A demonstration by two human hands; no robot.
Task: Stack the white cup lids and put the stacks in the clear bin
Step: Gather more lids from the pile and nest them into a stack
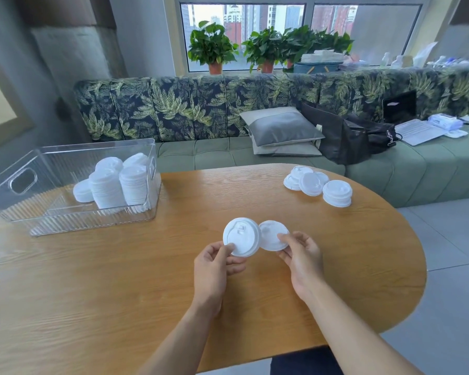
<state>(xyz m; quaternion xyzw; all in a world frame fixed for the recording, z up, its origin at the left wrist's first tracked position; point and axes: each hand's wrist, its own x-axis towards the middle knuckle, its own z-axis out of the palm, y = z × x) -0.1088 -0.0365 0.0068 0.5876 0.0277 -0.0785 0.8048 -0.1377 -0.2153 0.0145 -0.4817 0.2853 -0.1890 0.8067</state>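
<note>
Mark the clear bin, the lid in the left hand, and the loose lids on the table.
clear bin [92, 220]: head view, front ribbed wall.
lid [241, 235] in the left hand [211, 266]: head view, lid's top face, hand's back.
loose lids [337, 192]: head view, top of the nearest stack.

Oval wooden table [92, 293] before a leaf-print sofa [173, 109] with grey cushions [282, 128]; potted plants [211, 47] lined along a daylit window [333, 23]; grey floor tiles [450, 253].

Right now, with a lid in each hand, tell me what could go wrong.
The left hand and right hand pinch the left lid and right lid only at the rim, so either might slip while nesting. The tall stacks in the clear bin stand crowded; adding another could topple them.
</note>
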